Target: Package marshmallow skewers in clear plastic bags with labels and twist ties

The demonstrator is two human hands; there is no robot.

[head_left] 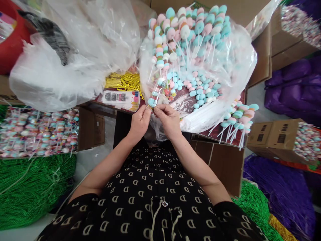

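Note:
Both of my hands meet at the table's front edge, at the lower end of a clear-wrapped candy skewer with blue and white pieces. My left hand pinches that end between thumb and forefinger. My right hand pinches right beside it, its fingertips nearly touching the left ones. A bit of gold shows between them. Behind the left hand lie printed clear bags and gold twist ties. Loose blue, pink and white candies and white sticks lie beyond my right hand.
Finished candy skewers are heaped on a plastic bag at the back. More skewers stick out over the right edge. Crumpled plastic covers the left. Boxes of candy flank the table, with green cord and purple cord below.

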